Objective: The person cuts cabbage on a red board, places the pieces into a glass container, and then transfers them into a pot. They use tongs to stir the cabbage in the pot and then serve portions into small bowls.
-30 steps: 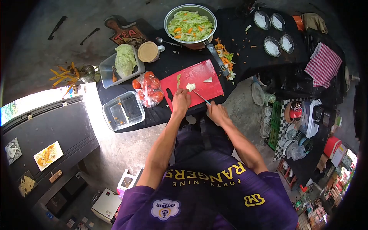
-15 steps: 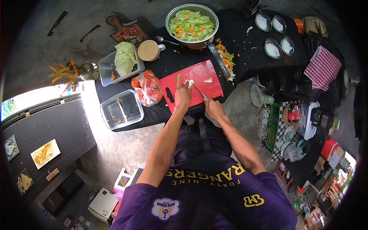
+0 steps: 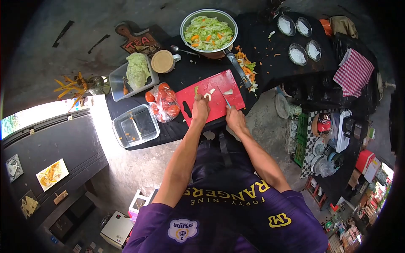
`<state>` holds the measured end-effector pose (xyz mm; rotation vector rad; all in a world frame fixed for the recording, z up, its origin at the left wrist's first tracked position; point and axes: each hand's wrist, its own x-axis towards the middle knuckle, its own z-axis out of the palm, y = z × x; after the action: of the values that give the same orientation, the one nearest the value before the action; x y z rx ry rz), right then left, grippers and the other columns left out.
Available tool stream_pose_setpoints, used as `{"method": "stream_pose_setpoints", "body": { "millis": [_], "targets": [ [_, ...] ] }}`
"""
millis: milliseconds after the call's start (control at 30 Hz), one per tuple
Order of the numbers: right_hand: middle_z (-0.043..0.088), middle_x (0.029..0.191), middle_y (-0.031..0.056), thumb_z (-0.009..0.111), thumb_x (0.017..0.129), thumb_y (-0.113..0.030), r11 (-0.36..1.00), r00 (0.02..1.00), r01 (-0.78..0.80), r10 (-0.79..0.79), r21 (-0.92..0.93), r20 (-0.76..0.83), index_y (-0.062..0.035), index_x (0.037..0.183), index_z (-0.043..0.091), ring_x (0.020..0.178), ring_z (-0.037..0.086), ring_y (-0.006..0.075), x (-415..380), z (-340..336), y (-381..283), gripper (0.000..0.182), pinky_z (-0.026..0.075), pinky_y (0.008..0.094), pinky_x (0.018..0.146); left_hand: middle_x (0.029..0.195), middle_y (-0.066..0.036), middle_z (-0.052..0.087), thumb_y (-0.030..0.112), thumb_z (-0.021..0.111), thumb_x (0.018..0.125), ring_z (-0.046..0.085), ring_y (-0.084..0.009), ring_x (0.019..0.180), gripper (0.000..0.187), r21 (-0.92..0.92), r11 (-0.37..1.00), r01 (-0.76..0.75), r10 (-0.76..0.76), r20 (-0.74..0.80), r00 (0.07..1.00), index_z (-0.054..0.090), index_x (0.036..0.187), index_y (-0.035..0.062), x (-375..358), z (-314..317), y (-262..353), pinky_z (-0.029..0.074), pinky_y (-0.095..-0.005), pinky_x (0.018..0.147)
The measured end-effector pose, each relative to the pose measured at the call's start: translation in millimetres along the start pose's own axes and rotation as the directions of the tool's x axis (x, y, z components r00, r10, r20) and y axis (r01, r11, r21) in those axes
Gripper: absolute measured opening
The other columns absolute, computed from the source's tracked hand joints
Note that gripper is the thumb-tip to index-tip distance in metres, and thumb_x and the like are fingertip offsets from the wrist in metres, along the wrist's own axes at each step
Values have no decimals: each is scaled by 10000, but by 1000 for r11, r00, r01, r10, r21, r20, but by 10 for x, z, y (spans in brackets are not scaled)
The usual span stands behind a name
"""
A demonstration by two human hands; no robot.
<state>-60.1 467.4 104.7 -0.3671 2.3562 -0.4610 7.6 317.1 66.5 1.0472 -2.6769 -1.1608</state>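
On a red cutting board [image 3: 214, 110], my left hand [image 3: 201, 110] has its fingers drawn together over a small pale vegetable piece [image 3: 207, 96], mostly hidden under the fingertips. A greenish scrap [image 3: 196, 89] lies just beyond them. My right hand [image 3: 236, 119] is closed round the handle of a knife [image 3: 224, 97]. Its blade points up and left over the board, a little apart from the left fingers. Another white cut piece [image 3: 228, 92] lies to the right of the blade.
Beyond the board stands a pot [image 3: 182, 33] of chopped cabbage and carrot, beside peelings [image 3: 246, 67]. Left are bagged tomatoes [image 3: 166, 102], a glass container [image 3: 157, 130], a tub [image 3: 116, 90] holding a cabbage [image 3: 138, 71], and a lidded mug [image 3: 163, 61]. Several small bowls [image 3: 298, 55] sit far right.
The knife blade has moved away from my left fingers, its tip swinging further up. More white pieces now show loose beside the left fingertips. The left hand has shifted slightly.
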Motion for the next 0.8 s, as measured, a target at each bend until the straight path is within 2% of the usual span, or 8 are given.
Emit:
{"method": "stream_pose_setpoints", "body": {
  "millis": [100, 167, 233, 300, 467, 600, 800],
  "targets": [
    [628, 907, 325, 366, 985, -395, 995, 994, 88, -85, -44, 65, 16, 1007, 571, 912, 607, 491, -62, -46, 7, 461, 479, 555, 805, 880, -165, 581, -48, 573, 767, 622, -330, 762, 247, 64, 989, -135, 139, -49, 989, 698, 972, 8, -12, -13, -22, 517, -393, 690],
    [625, 906, 329, 376, 983, -389, 990, 986, 121, -112, -71, 126, 13, 1007, 571, 910, 606, 492, -87, -28, 9, 447, 478, 559, 803, 887, -162, 582, -55, 567, 760, 624, -327, 774, 262, -236, 962, 136, -132, 34, 991, 699, 978, 10, -4, -29, 42, 515, -391, 692],
    [629, 897, 321, 387, 982, -384, 991, 989, 115, -107, -72, 105, 3, 1016, 577, 909, 608, 489, -48, 3, 14, 433, 479, 560, 800, 895, -160, 582, -62, 565, 755, 625, -324, 781, 274, -237, 964, 120, -113, 42, 993, 699, 983, 11, 15, -40, 36, 513, -388, 695],
    [635, 889, 310, 394, 980, -382, 989, 988, 126, -117, -82, 105, -7, 1022, 584, 908, 609, 485, -12, 23, 15, 423, 479, 559, 798, 904, -157, 581, -68, 568, 750, 624, -322, 784, 283, 63, 982, -180, 181, -13, 983, 700, 987, 12, -26, -50, -85, 512, -385, 700],
    [629, 901, 313, 395, 982, -375, 972, 968, 202, -179, -117, 178, -5, 1043, 587, 893, 600, 493, 166, -164, 140, 421, 470, 553, 804, 921, -153, 581, -80, 565, 736, 624, -315, 794, 305, 65, 983, -170, 170, 12, 985, 703, 990, 17, -5, 10, -166, 510, -381, 714],
    [631, 892, 312, 394, 982, -374, 971, 958, 228, -213, -64, 193, -5, 1027, 593, 895, 602, 486, 157, -172, 149, 422, 472, 549, 807, 929, -152, 583, -53, 577, 733, 618, -309, 834, 283, 80, 978, -191, 189, 34, 981, 703, 980, 5, -13, -27, -152, 510, -369, 737],
    [645, 934, 282, 397, 978, -374, 990, 987, 106, -93, -96, 134, 9, 992, 621, 923, 614, 465, 37, 103, 68, 444, 481, 539, 834, 919, -153, 581, 61, 633, 746, 600, -314, 858, 224, 135, 952, -275, 283, -48, 958, 708, 945, -8, -15, -45, -68, 506, -378, 778]
  ]
}}
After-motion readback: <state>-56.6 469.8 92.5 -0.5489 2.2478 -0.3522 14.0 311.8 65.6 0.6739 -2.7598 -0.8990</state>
